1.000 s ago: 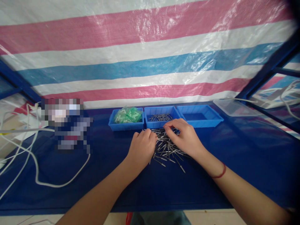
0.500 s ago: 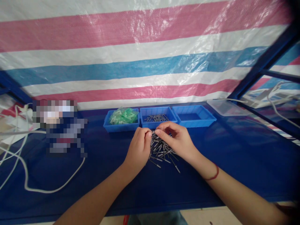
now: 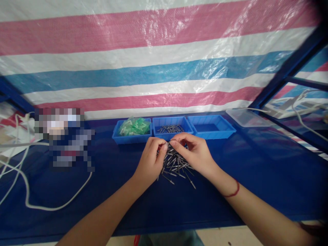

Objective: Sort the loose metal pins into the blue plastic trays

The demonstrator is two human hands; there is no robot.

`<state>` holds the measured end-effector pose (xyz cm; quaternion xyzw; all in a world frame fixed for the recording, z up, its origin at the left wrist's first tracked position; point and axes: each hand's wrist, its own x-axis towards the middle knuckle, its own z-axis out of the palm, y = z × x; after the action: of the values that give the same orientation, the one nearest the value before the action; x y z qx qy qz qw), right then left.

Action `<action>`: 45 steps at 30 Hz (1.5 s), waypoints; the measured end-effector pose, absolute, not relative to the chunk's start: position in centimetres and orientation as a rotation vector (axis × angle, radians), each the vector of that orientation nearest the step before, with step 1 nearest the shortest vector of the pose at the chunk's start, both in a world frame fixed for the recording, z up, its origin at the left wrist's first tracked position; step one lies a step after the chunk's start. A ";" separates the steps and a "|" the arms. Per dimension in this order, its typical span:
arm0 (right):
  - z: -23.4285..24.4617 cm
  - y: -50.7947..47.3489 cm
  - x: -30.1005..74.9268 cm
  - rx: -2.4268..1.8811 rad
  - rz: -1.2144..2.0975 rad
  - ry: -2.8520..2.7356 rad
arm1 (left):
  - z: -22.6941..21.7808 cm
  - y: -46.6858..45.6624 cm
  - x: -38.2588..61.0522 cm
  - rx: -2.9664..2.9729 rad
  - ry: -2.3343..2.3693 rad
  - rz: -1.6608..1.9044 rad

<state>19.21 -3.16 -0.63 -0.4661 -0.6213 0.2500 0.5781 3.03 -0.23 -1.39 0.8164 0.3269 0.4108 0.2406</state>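
Observation:
A heap of small metal pins (image 3: 176, 165) lies on the blue table (image 3: 256, 177) in front of three blue trays. My left hand (image 3: 150, 160) and my right hand (image 3: 194, 152) meet above the heap, fingertips pinched together on one small metal pin (image 3: 167, 145) between them. The left tray (image 3: 132, 131) holds green plastic pieces. The middle tray (image 3: 171, 127) has more metal pins in it. The right tray (image 3: 211, 125) looks bare inside. A red cord circles my right wrist.
A white cable (image 3: 51, 201) loops over the table at the left beside a blurred-out patch. A clear plastic lid or tray (image 3: 243, 117) sits at the back right. A striped pink, white and blue tarp forms the back wall, and a blue frame bar (image 3: 284, 71) slants at the right.
My hands have lifted off the heap and come together, fingertips now pinching a pin between them. The view shifted slightly left.

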 end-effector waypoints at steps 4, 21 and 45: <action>-0.6 -3.1 19.3 -1.102 0.586 -1.476 | -1.0 -0.2 2.9 2.212 0.948 1.187; 0.2 -1.4 27.1 -1.694 -0.273 -1.389 | -0.3 -0.2 2.4 2.370 0.903 0.910; -0.1 -2.0 23.0 -1.394 -0.145 -1.782 | 0.8 -0.7 1.4 2.780 0.634 0.393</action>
<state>22.96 -1.99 -0.15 -0.5569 -0.7121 -0.0579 0.4235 1.40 -0.70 0.78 0.9575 0.2183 0.1355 0.1312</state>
